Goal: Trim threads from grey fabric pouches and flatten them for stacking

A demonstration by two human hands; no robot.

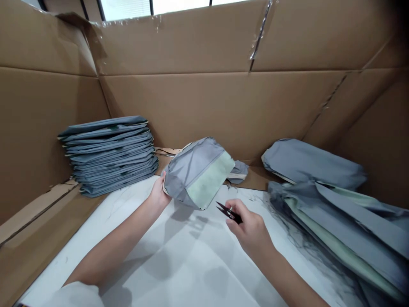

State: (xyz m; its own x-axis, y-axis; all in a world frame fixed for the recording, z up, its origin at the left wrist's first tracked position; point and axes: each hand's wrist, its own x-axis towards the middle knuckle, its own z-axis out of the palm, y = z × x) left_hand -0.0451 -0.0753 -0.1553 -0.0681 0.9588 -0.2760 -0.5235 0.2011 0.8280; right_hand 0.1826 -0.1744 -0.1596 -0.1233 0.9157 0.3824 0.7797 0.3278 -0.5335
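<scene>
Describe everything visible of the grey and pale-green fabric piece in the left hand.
The grey and pale-green fabric piece looks like thin, creased cloth in an oblong, boxy shape. It is mostly grey, with a broad pale-green panel on its right side along a straight seam-like line. The left hand grips its left edge, holding it tilted, apparently lifted above the white work surface. Small black snips in the right hand are near its lower corner without touching.
</scene>
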